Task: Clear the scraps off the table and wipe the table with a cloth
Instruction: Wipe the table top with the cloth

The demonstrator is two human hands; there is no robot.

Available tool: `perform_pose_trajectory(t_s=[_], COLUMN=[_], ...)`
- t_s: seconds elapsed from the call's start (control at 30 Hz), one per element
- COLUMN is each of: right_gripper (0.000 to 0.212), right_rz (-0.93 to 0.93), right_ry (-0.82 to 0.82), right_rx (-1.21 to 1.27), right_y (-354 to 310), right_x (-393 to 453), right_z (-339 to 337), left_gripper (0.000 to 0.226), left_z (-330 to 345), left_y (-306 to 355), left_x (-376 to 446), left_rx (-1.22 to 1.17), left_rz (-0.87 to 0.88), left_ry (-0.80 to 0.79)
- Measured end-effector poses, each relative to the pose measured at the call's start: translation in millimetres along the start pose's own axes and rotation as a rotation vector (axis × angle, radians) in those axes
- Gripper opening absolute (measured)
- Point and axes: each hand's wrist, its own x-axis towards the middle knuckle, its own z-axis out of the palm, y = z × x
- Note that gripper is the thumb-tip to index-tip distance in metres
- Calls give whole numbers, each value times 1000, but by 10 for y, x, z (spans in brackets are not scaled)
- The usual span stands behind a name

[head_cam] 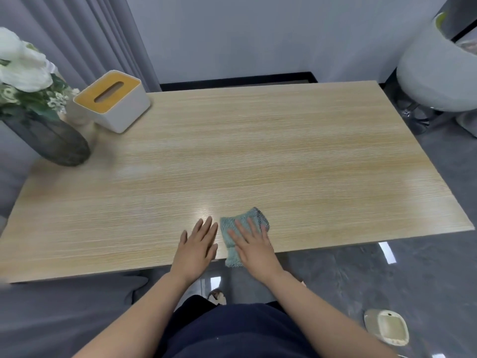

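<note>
A light wooden table fills the view. Near its front edge lies a teal cloth with a dark checked border, one end hanging slightly over the edge. My right hand presses flat on the cloth with straight fingers. My left hand rests flat on the bare tabletop just to the left of the cloth, fingers straight and spread. I see no scraps on the tabletop.
A white tissue box with a yellow top stands at the back left, beside a dark vase of white flowers. A white chair is at the far right. A pale dish lies on the grey floor.
</note>
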Motion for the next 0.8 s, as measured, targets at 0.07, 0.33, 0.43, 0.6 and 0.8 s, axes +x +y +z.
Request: perform_pose_trajectory(t_s=[0.07,0.33,0.43,0.6,0.8], right_gripper=[47,68,77,54,71], right_rz=[-36,488,469,111,91], right_ry=[-9,152,118,-4,47], right_rx=[14,141,138,53,93], right_y=[83,675,389,-167,274], right_x=[-2,-195,-103,79,37], right_z=[7,-77,-78,-44,-70], left_gripper=[81,73,55,54,54], left_z=[20,-42,-79,-128,-114], left_y=[-49,-70,-85,-129,-148], left_x=[0,-20,-17,-24,-30], left_rx=[7,109,163,198,222], left_rz=[28,64,81,115,112], left_ry=[0,-10,2,1,-23])
